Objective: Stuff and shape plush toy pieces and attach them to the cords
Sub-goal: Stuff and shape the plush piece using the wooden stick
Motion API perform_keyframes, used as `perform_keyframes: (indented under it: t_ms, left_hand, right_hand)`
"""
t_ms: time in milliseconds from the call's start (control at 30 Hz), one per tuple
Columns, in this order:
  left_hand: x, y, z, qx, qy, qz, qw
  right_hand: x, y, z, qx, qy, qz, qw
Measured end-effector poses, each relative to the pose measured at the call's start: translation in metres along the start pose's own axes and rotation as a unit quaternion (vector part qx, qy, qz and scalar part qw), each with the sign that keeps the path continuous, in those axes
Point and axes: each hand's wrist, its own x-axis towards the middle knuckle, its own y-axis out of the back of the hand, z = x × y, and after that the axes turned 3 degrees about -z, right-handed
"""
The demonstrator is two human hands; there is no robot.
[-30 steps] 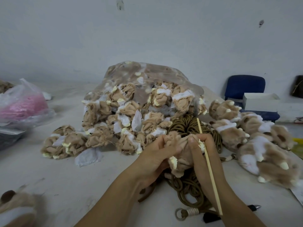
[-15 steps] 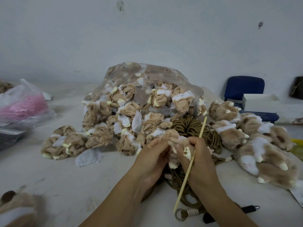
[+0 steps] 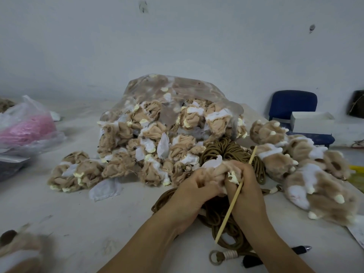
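Gripping plush piece [image 3: 216,170] | both hands [image 3: 194,191] curled | right holds stick [image 3: 232,201]

left grip [image 3: 194,187] clenched, right grip [image 3: 248,189] clenched

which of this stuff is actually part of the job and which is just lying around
In the job: plush piece gripped by left hand and right hand, wooden stick, brown cords, bag of unstuffed pieces, stuffed paws.
Lying about: pink bag, blue chair, white box, pen.
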Motion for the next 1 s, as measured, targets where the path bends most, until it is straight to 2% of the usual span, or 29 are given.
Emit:
perform_keyframes:
  t_ms: [100, 200, 400, 533, 600, 767, 900, 1000]
  left_hand:
    - [0.001, -0.004, 0.001, -0.009, -0.012, 0.055, 0.998]
    - [0.004, -0.001, 0.000, -0.090, -0.021, 0.087, 0.992]
    - [0.004, 0.004, 0.003, -0.264, -0.006, 0.049, 0.963]
    - [0.003, 0.007, 0.010, -0.292, 0.005, 0.043, 0.955]
    - [0.003, 0.009, 0.011, -0.289, 0.014, 0.049, 0.956]
    - [0.004, 0.011, 0.005, -0.228, 0.076, 0.081, 0.967]
    - [0.001, 0.007, 0.008, -0.204, 0.093, 0.073, 0.972]
    - [-0.003, -0.001, 0.010, -0.244, 0.076, 0.030, 0.966]
  right_hand:
    - [-0.003, -0.005, -0.007, -0.005, 0.054, 0.021, 0.998]
    - [-0.005, -0.009, -0.012, -0.012, 0.091, 0.046, 0.995]
    - [-0.007, -0.015, -0.012, -0.062, 0.128, 0.034, 0.989]
    - [-0.006, -0.014, -0.010, -0.101, 0.172, 0.044, 0.979]
    - [-0.005, -0.013, -0.005, -0.096, 0.135, 0.036, 0.986]
    - [-0.006, -0.013, -0.006, 0.028, -0.032, -0.009, 0.999]
    - [0.000, -0.009, 0.001, 0.079, -0.081, -0.003, 0.994]
    - [0.008, -0.003, 0.006, 0.100, -0.114, 0.017, 0.988]
